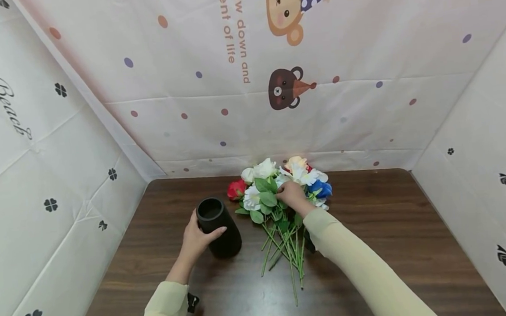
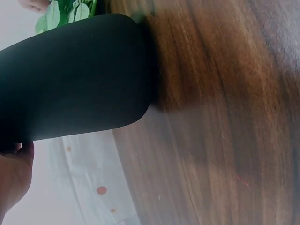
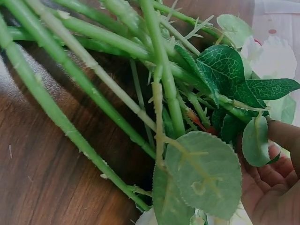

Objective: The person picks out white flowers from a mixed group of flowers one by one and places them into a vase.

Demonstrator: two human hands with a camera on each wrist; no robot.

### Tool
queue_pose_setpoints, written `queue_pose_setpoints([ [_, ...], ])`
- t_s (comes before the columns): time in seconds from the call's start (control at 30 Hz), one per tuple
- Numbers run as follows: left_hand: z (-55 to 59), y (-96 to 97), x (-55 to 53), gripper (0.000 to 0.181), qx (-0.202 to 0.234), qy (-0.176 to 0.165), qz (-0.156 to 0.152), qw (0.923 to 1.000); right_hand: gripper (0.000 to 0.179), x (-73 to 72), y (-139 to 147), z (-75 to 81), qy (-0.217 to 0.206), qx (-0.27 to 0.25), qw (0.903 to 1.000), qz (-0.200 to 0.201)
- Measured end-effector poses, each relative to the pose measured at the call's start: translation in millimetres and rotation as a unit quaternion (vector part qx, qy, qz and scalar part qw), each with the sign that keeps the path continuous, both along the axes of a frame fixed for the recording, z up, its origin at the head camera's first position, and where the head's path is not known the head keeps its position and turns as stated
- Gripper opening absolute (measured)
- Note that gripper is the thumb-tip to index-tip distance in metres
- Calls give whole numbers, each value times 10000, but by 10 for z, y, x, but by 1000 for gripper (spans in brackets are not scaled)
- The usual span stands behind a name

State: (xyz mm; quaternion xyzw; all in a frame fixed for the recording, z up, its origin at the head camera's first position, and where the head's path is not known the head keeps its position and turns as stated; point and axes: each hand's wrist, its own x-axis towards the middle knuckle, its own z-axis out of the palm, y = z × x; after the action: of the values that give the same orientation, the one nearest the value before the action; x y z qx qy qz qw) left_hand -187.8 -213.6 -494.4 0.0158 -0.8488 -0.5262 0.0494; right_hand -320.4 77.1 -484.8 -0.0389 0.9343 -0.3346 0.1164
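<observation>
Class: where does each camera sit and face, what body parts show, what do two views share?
Head: head-worn, facing forward and down at the table; left hand, right hand, sleeves show.
Left wrist: worn there, facing the black vase; both hands partly show.
Right wrist: worn there, facing flower stems; right hand shows.
Head and left wrist share the black vase.

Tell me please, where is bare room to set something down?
Bare table: between flowers, right sleeve and right wall sheet; between black vase and left wall sheet, narrower; also between left sleeve and stems. Crowded: the middle, with left hand, vase, right hand and flowers close together.
</observation>
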Motion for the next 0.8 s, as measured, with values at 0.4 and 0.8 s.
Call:
queue_pose_setpoints([
  [0.4,-44,50,8,91,-175,-118,127,9997,47,56,40,54,-17,-234,9995,-207],
  [0.8,-49,61,3,90,-153,-145,280,9994,24,173,152,248,385,-646,9956,-563],
])
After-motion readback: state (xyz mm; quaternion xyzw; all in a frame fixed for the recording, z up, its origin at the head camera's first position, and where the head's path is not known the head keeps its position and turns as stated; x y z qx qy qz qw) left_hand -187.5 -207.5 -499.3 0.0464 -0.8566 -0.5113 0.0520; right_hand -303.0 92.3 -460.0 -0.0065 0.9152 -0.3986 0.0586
